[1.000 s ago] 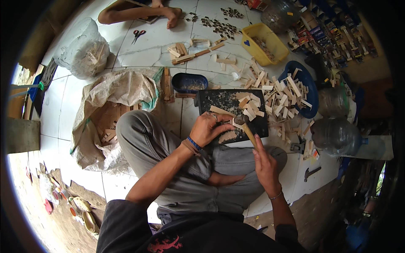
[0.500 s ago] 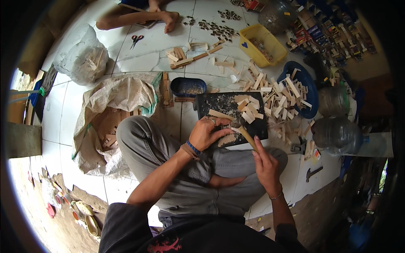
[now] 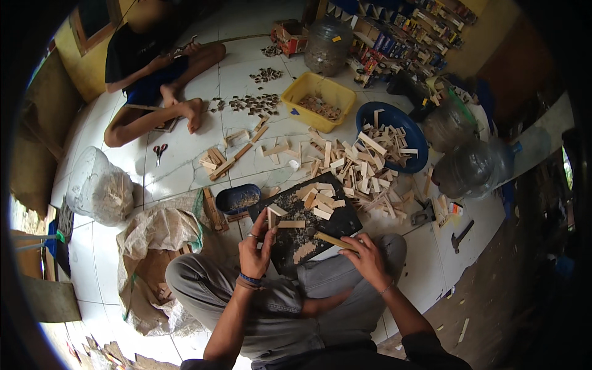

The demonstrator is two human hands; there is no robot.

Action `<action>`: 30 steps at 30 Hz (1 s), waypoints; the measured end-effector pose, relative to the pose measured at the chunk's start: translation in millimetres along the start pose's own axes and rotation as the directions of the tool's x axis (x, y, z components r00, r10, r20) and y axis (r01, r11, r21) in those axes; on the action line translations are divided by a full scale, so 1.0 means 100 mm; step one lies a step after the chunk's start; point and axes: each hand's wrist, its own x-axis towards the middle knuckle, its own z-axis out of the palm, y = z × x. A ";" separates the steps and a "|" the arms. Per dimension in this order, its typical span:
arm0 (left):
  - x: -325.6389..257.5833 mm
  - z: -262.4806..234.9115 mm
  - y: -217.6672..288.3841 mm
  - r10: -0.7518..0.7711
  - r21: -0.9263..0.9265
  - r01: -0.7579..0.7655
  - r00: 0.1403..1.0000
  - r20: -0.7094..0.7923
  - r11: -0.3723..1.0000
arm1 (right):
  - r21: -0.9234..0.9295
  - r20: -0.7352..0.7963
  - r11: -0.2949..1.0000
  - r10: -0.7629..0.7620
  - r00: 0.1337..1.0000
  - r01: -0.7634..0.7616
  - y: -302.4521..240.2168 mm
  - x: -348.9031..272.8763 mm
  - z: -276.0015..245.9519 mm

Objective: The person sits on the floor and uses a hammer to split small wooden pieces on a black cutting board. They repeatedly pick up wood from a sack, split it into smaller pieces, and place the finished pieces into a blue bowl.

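Note:
My left hand [image 3: 254, 254] pinches a small joined wooden piece [image 3: 277, 211], pale strips meeting at an angle, above the left side of a black board [image 3: 285, 263]. A pale wood strip [image 3: 292, 224] extends over the board beside it; whether it is joined to the held piece I cannot tell. My right hand [image 3: 369, 259] grips the wooden handle of a hammer [image 3: 337, 241]. Its dark head rests at or just above the board and blends into it. Several short wood blocks [image 3: 322, 200] lie on the board's far part among shavings.
A pile of wood strips [image 3: 370, 168] spills from a blue basin [image 3: 417, 157]. Beyond are a yellow tub [image 3: 345, 98] and a seated person [image 3: 145, 65]. An open sack [image 3: 145, 231] lies left, near a blue oval tray [image 3: 229, 206]. Another hammer [image 3: 460, 237] lies at right.
The view has shifted, showing more of the far floor and the other person. My left hand has moved away from the hammer, holding the wooden piece up. The hammer has swung lower over the board.

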 end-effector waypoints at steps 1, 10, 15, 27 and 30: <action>0.01 -0.02 -0.01 0.047 0.003 -0.047 0.999 -0.025 0.999 | -0.025 -0.051 1.000 -0.016 0.999 0.015 0.00 0.05 0.02; -0.17 -0.06 0.03 -0.097 -0.336 0.127 0.990 0.106 0.933 | 0.012 -0.154 0.997 -0.074 0.985 0.077 -0.01 0.75 0.45; -0.40 -0.22 0.23 -0.349 -0.385 0.465 0.875 0.336 0.797 | 0.062 -0.231 0.995 -0.067 0.971 0.083 0.05 0.79 0.60; -0.56 -0.01 0.36 -0.338 -0.332 0.444 0.881 0.330 0.832 | 0.516 -0.152 0.857 0.082 0.985 0.008 -0.11 0.69 0.43; -0.46 0.00 0.31 -0.353 -0.208 0.416 0.892 0.281 0.885 | 0.690 -0.007 0.718 0.136 0.991 -0.093 -0.18 0.56 0.39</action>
